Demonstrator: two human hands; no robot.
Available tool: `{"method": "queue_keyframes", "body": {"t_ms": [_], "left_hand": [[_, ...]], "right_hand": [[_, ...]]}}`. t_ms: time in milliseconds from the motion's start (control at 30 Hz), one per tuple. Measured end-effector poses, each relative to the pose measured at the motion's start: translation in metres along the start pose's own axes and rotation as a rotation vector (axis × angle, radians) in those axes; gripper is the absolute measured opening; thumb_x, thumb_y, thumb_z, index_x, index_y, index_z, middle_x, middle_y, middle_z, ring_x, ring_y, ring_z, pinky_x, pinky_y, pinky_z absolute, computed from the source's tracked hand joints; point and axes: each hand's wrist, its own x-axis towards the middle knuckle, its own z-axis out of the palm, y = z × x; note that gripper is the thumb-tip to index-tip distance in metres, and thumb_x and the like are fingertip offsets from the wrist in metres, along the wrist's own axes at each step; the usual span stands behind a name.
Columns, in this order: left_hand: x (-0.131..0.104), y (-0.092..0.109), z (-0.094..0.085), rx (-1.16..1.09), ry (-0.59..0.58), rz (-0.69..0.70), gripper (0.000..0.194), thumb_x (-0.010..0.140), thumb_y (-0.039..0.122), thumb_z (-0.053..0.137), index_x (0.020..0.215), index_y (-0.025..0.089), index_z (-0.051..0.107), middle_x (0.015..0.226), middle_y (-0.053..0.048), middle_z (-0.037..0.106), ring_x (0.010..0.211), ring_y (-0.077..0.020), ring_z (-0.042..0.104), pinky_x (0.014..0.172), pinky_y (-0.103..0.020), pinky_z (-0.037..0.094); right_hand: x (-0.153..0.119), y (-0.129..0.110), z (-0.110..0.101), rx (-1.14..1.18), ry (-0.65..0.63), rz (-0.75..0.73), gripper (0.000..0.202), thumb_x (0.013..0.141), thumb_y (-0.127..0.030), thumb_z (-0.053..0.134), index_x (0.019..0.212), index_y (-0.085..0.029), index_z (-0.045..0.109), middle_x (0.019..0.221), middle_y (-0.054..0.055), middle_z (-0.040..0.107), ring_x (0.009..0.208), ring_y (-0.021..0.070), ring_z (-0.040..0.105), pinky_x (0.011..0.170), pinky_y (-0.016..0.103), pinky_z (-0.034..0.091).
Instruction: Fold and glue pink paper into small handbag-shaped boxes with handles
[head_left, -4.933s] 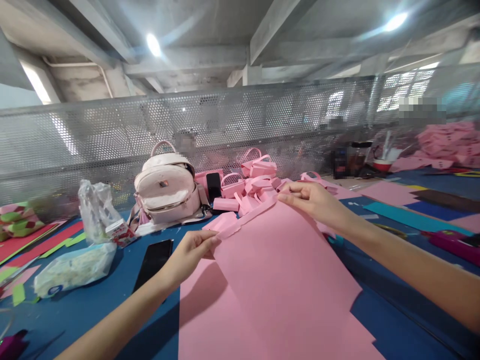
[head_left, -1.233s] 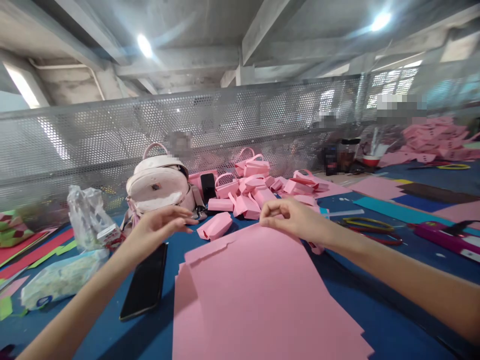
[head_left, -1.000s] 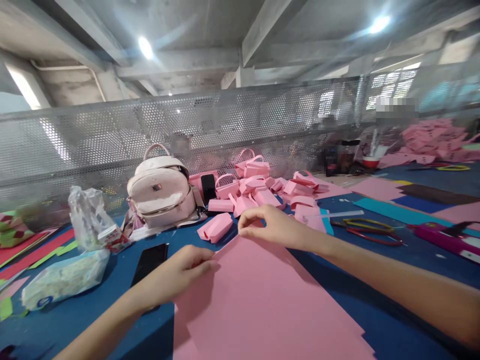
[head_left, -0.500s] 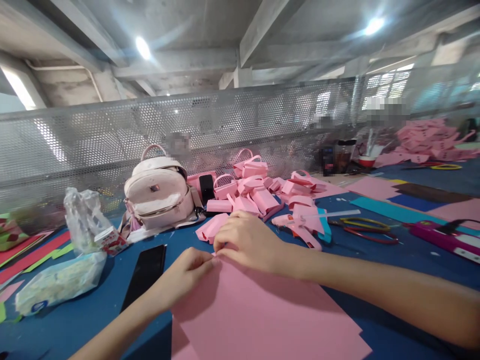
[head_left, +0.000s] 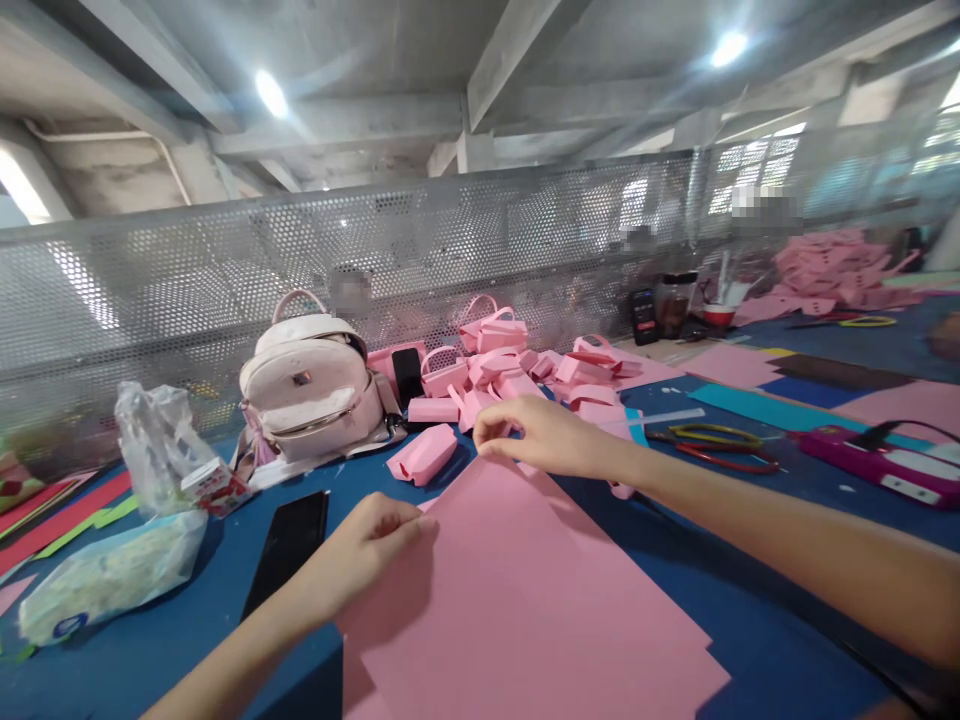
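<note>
A: How far along is the work on the pink sheet point(head_left: 525, 610)?

B: At an early stage, I'd judge. It lies on the table point(head_left: 217, 590) directly in front of the person, smooth, with no fold showing across its face. Stepped edges at the near right suggest at least two layers; the full count is hidden.

A: And the fingers?

B: Those of the left hand point(head_left: 379, 540) are pinched together on the sheet's left edge. Those of the right hand point(head_left: 536, 435) are curled, tips closed on its far corner.

A: What looks done?

B: One folded piece point(head_left: 424, 457) just beyond the sheet, and the pink pile point(head_left: 510, 365) behind it, already shaped. The sheet itself looks like the part left.

A: Can you count the pile?

B: No, too many overlap.

A: Further out?

B: One black phone point(head_left: 289, 550) left of the sheet, one backpack point(head_left: 307, 385), one carton point(head_left: 214, 487), one clear bag point(head_left: 154, 450), one filled packet point(head_left: 112, 580), and one magenta power strip point(head_left: 862, 465) well off to the right.
</note>
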Motion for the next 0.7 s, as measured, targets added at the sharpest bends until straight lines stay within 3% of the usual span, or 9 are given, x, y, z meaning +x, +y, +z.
{"method": "queue_keyframes", "body": {"t_ms": [133, 333, 467, 533, 700], "left_hand": [[0.001, -0.003, -0.002, 0.02, -0.008, -0.027, 0.051, 0.091, 0.057, 0.047, 0.058, 0.021, 0.031, 0.058, 0.006, 0.024, 0.055, -0.0103, 0.02, 0.05, -0.026, 0.016], [0.003, -0.01, -0.006, -0.002, -0.052, -0.015, 0.052, 0.092, 0.057, 0.047, 0.058, 0.021, 0.03, 0.057, 0.007, 0.023, 0.054, -0.0099, 0.02, 0.049, -0.026, 0.015], [0.005, -0.01, -0.005, -0.018, -0.052, -0.026, 0.051, 0.092, 0.056, 0.048, 0.059, 0.021, 0.029, 0.056, 0.008, 0.024, 0.053, -0.0095, 0.02, 0.049, -0.026, 0.015], [0.007, -0.01, -0.004, -0.024, -0.058, -0.029, 0.05, 0.092, 0.055, 0.048, 0.059, 0.022, 0.029, 0.057, 0.008, 0.024, 0.053, -0.0096, 0.02, 0.049, -0.025, 0.016], [0.012, -0.017, 0.001, 0.023, -0.025, 0.03, 0.046, 0.094, 0.052, 0.044, 0.062, 0.021, 0.031, 0.061, 0.006, 0.026, 0.057, -0.0107, 0.023, 0.051, -0.025, 0.019]], "right_hand": [[-0.005, 0.012, -0.01, -0.017, 0.053, 0.023, 0.01, 0.083, -0.02, 0.064, 0.075, -0.021, 0.068, 0.079, -0.002, 0.072, 0.076, 0.0163, 0.062, 0.07, 0.027, 0.039], [-0.009, 0.013, -0.024, -0.092, 0.255, 0.143, 0.011, 0.087, -0.022, 0.059, 0.078, -0.022, 0.066, 0.079, -0.001, 0.072, 0.074, 0.0179, 0.065, 0.069, 0.028, 0.041], [-0.015, 0.006, -0.014, 0.093, 0.109, 0.019, 0.012, 0.089, -0.033, 0.064, 0.091, -0.024, 0.072, 0.091, -0.001, 0.075, 0.085, 0.0184, 0.068, 0.076, 0.028, 0.045], [-0.017, 0.001, -0.003, 0.081, 0.032, 0.01, 0.01, 0.087, -0.029, 0.066, 0.085, -0.023, 0.075, 0.087, -0.001, 0.077, 0.082, 0.0182, 0.068, 0.075, 0.028, 0.045], [-0.017, -0.006, 0.014, -0.027, 0.035, 0.028, 0.015, 0.081, -0.014, 0.066, 0.079, -0.024, 0.077, 0.082, -0.003, 0.078, 0.076, 0.017, 0.069, 0.067, 0.026, 0.042]]}}
